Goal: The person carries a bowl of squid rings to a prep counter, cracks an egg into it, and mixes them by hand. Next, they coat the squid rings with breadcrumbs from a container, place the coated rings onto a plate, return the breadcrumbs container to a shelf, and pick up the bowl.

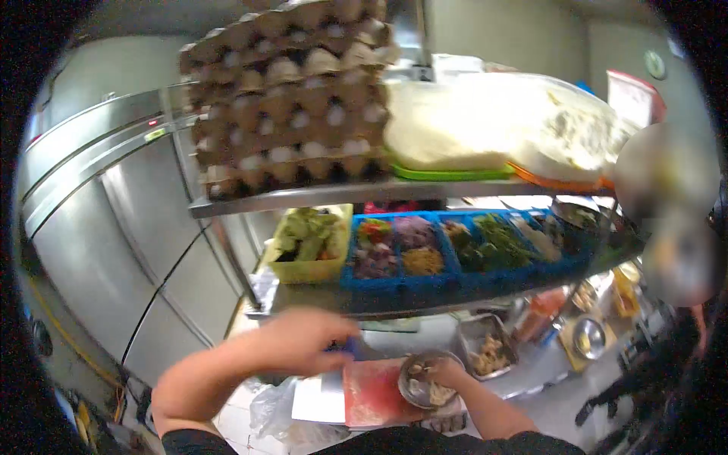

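Note:
My right hand (446, 374) reaches into a round metal bowl (409, 396) that holds pale food pieces. Its fingers are drawn together, but what they hold is hidden. The bowl stands over the right side of a red-stained cutting board (368, 394). Further left, my left hand (322, 341) is raised above the counter, palm side hidden. Motion blurs its bent fingers, close to a small blue object (347, 349) I cannot identify. A white sheet or board (317, 398) lies below that hand.
A metal tray (489, 345) of pale food pieces sits right of the bowl. Blue bins (371, 280) of chopped vegetables and a yellow bin (303, 269) stand behind. Overhead, a metal shelf (303, 199) carries stacked egg trays (292, 106). Two blurred faces appear at right.

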{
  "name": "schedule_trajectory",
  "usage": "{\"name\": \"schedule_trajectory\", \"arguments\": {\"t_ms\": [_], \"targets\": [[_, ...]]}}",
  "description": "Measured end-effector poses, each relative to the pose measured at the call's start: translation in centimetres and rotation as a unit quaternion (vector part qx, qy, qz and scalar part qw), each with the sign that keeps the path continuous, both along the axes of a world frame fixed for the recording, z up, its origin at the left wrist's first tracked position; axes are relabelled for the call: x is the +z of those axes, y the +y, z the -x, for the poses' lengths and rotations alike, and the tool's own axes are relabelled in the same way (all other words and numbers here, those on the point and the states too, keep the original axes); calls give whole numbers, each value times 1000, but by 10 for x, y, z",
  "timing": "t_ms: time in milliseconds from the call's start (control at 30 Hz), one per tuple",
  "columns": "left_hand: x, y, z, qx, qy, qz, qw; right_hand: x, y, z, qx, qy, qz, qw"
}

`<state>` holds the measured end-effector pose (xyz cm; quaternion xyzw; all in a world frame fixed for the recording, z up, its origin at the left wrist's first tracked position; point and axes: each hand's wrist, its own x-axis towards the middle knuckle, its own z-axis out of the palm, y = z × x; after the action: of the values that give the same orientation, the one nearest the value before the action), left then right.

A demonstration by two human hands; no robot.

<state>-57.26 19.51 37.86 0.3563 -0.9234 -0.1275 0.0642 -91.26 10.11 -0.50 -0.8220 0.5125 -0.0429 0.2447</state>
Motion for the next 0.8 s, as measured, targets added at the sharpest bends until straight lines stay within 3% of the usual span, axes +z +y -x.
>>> {"name": "schedule_trajectory", "arguments": {"t_ms": [67, 100, 133, 200, 233, 300, 333, 400, 433, 467, 533, 667, 767, 800], "targets": [[71, 8, 6, 24, 106, 229, 967, -4, 9, 10, -12, 76, -22, 997], [105, 9, 6, 43, 112, 359, 926, -59, 1, 28, 22, 131, 19, 991], [133, -7, 6, 12, 173, 505, 845, -60, 0, 29, 28, 130, 23, 991], [209, -18, 8, 59, 144, 612, 775, -49, 11, 34, -108, -48, 55, 991], [237, -31, 14, 91, 242, 591, 764, 2, 35, 22, -182, -116, 59, 975], [295, -49, 21, 196, 140, 667, 705, 7, 38, 19, -196, -157, 52, 967], [320, -69, 21, 195, 139, 667, 705, 7, 40, 19, -211, -197, 45, 956], [353, -111, 22, 447, 45, 594, 668, 19, 51, 15, -208, -263, 1, 942], [346, -106, 36, 414, 194, 334, 824, 14, 51, 18, -208, -297, -20, 932], [350, -120, 32, 406, 173, 351, 826, 8, 50, 21, -208, -331, -42, 920], [361, -151, 22, 390, 129, 385, 827, -32, 53, 26, -150, -316, 51, 935], [330, -184, 27, 391, 86, 410, 820, -67, 66, 46, -100, -64, 97, 988], [297, -186, 34, 359, 92, 476, 798, -67, 73, 57, -168, -239, -76, 953], [281, -183, 35, 334, 103, 501, 792, -39, 84, 55, -189, -299, -75, 932]]}}
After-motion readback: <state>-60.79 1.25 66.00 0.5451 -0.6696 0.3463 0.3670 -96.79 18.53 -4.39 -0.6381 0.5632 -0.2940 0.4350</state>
